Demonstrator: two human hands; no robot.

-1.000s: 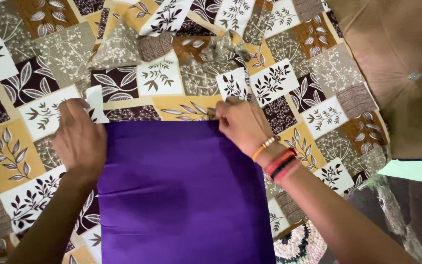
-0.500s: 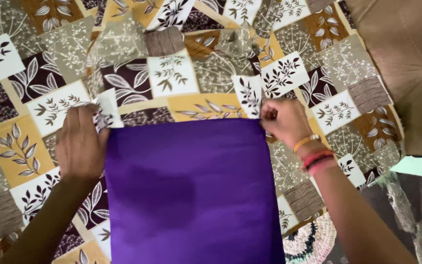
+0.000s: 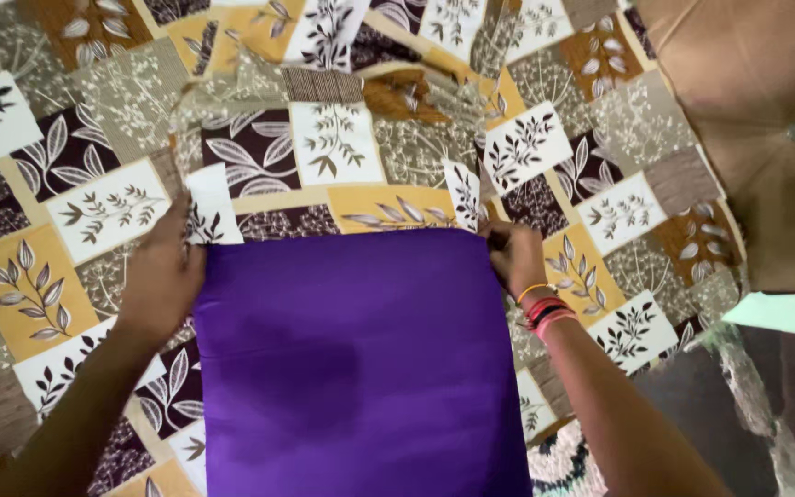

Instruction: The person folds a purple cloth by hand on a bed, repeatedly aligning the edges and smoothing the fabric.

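Holding the two top corners of a purple cloth (image 3: 361, 359) flat on a leafy patchwork sheet (image 3: 85, 212).

Left hand (image 3: 160, 281) at 9 o'clock, closed on the near-left corner; right hand (image 3: 512, 256) at 3 o'clock, pinching the other, red and orange bangles (image 3: 547, 311) on the wrist. Looks like smoothing and squaring the top edge. Next, probably: gentle even pull, corners level. Brown cushion (image 3: 766, 120) at 2 o'clock, woven mat (image 3: 568, 469) at 5.

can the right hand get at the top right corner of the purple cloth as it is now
Probably yes: the right hand already rests at that corner of the purple cloth, and nothing lies between them.
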